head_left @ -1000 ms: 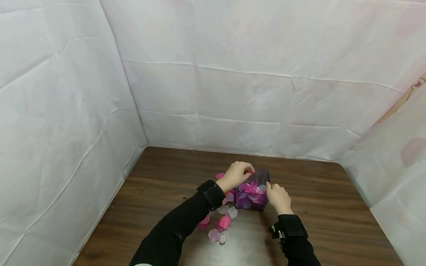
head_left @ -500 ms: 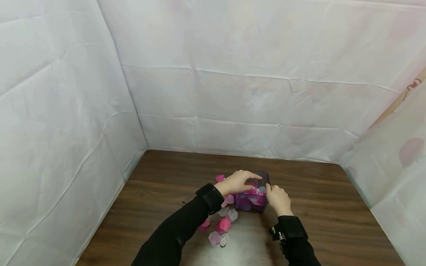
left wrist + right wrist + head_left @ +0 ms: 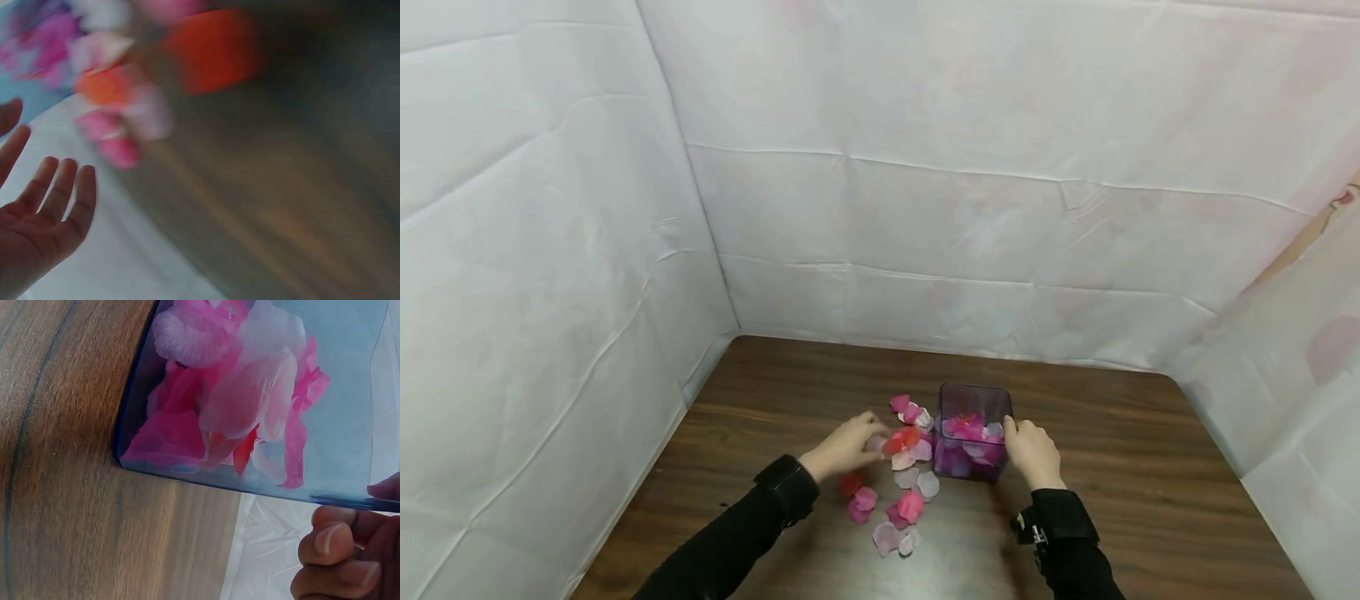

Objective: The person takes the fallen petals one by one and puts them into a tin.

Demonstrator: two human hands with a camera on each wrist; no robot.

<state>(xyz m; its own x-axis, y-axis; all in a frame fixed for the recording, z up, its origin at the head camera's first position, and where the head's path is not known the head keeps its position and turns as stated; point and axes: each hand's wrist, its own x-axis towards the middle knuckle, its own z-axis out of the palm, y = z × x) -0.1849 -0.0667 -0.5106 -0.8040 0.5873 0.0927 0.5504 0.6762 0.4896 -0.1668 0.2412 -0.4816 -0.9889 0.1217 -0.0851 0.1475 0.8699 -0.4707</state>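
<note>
A see-through purple box (image 3: 973,457) holds pink, white and red flower petals (image 3: 244,400). My right hand (image 3: 1033,454) grips its right wall. In the right wrist view the thumb (image 3: 386,487) lies on the inner side of the rim and the curled fingers (image 3: 331,544) are outside. Left of the box, my left hand (image 3: 844,447) hovers by a scatter of loose petals (image 3: 904,442). Its fingers are spread and fairly straight in the left wrist view, and I see nothing held in them. A blurred red petal (image 3: 215,50) lies near that hand.
More petals, pink and pale, trail toward the front, such as a pink petal (image 3: 911,507) and a lilac one (image 3: 886,538). The brown wooden table (image 3: 1120,467) meets white cloth walls (image 3: 880,208) at the back and sides.
My left hand was over the box with a reddish petal at its fingers, then opened there. Now it has moved left, to the loose petals. The right hand keeps its grip on the box.
</note>
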